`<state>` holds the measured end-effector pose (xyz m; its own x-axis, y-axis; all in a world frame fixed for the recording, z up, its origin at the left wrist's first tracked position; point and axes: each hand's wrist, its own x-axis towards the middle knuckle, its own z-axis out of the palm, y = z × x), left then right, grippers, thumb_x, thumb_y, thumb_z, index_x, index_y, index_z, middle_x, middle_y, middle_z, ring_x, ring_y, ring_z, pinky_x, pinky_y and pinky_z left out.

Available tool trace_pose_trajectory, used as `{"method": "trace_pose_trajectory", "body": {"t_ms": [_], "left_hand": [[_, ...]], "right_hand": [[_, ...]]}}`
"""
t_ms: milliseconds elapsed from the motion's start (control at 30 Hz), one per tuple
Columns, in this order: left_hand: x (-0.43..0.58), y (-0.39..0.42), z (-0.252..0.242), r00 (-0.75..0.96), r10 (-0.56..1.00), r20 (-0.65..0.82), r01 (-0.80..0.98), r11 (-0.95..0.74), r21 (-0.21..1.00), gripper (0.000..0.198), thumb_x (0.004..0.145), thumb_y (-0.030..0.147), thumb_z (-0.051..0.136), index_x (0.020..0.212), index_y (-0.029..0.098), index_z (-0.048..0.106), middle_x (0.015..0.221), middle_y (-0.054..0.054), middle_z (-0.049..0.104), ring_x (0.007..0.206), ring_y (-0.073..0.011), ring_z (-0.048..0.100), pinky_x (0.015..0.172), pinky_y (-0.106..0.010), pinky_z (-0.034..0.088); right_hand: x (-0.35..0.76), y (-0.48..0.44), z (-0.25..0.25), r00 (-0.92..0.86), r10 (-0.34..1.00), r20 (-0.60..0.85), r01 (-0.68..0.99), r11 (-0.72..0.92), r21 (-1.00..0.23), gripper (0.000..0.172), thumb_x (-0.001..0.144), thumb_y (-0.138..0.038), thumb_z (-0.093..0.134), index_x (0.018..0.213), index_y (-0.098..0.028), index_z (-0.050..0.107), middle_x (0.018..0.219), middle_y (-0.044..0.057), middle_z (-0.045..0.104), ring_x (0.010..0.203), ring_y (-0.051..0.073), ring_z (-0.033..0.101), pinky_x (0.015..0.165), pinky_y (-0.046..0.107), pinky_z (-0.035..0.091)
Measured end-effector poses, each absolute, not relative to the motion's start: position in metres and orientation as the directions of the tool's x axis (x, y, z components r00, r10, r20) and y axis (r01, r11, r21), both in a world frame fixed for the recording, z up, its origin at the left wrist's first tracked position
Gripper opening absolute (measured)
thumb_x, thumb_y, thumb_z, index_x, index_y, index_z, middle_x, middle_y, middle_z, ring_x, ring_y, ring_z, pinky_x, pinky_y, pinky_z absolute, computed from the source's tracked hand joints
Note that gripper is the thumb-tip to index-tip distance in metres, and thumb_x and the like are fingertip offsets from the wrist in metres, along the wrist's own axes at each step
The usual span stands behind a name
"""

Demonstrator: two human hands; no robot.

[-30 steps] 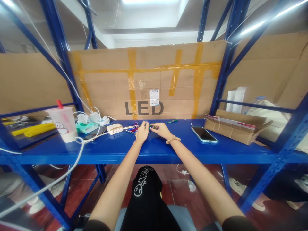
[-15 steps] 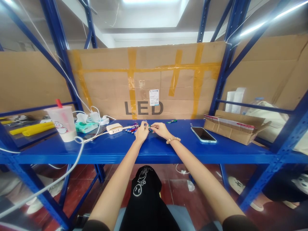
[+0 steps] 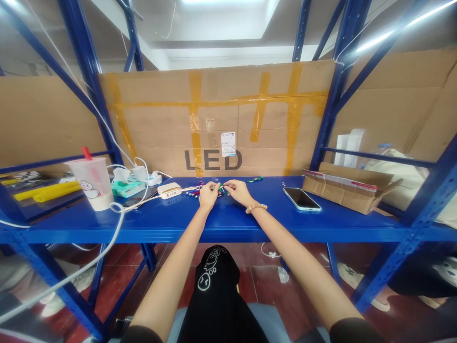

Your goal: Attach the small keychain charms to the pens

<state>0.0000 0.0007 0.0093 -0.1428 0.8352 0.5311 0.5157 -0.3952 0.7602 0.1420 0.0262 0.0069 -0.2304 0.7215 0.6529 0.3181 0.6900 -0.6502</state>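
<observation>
Over the blue tabletop (image 3: 171, 220) my two hands are close together. My left hand (image 3: 208, 194) is closed, its thumb and fingertips pinching a small green pen-like piece (image 3: 221, 188). From the other side my right hand (image 3: 238, 191), with a beaded bracelet on the wrist, pinches the same green piece. Its exact shape is mostly hidden by my fingers. Beside and behind my left hand lies a loose pile of slim blue, red and purple pen-like pieces (image 3: 193, 192). Further back, to the right, another green pen-like piece (image 3: 254, 180) lies alone.
On the right are a phone (image 3: 302, 199) and an open cardboard box (image 3: 342, 188). To the left stand a drink cup (image 3: 92, 183), a tissue pack (image 3: 128, 188) and a white power hub (image 3: 169, 191) with cables. A large cardboard sheet (image 3: 157, 128) closes off the back.
My left hand has shifted slightly, and its fingers have turned toward the right hand. More of the green piece shows between my fingertips. The right hand stays nearly in place.
</observation>
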Motion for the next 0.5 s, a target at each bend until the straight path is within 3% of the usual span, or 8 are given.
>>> {"method": "trace_pose_trajectory", "body": {"t_ms": [100, 300, 500], "left_hand": [[0.0008, 0.0016, 0.0082, -0.064, 0.821, 0.568, 0.539, -0.451, 0.712, 0.023, 0.078, 0.035, 0.05, 0.067, 0.018, 0.06, 0.072, -0.005, 0.068, 0.07, -0.0188, 0.062, 0.068, -0.028, 0.045], [0.0029, -0.0012, 0.0077, -0.075, 0.867, 0.493, 0.482, -0.401, 0.779, 0.036, 0.087, 0.039, 0.034, 0.08, 0.016, 0.062, 0.064, -0.005, 0.065, 0.07, -0.0192, 0.061, 0.072, -0.031, 0.045], [0.0022, -0.0017, 0.0086, -0.158, 0.846, 0.51, 0.456, -0.395, 0.797, 0.032, 0.082, 0.044, 0.045, 0.089, 0.017, 0.06, 0.096, -0.008, 0.065, 0.09, -0.0199, 0.058, 0.077, -0.03, 0.043]], "right_hand": [[0.1415, 0.0275, 0.0077, -0.173, 0.745, 0.645, 0.309, 0.663, -0.682, 0.018, 0.075, -0.025, 0.055, 0.085, -0.013, 0.064, 0.075, 0.008, 0.068, 0.056, 0.014, 0.062, 0.056, 0.027, 0.052], [0.1412, 0.0254, 0.0109, -0.134, 0.705, 0.697, 0.278, 0.702, -0.656, 0.014, 0.071, -0.024, 0.059, 0.081, -0.016, 0.056, 0.075, 0.006, 0.066, 0.073, 0.016, 0.064, 0.072, 0.03, 0.052], [0.1416, 0.021, 0.0138, -0.236, 0.699, 0.675, 0.158, 0.713, -0.683, 0.02, 0.068, -0.03, 0.064, 0.076, -0.017, 0.052, 0.083, 0.006, 0.067, 0.08, 0.015, 0.064, 0.078, 0.03, 0.052]]}}
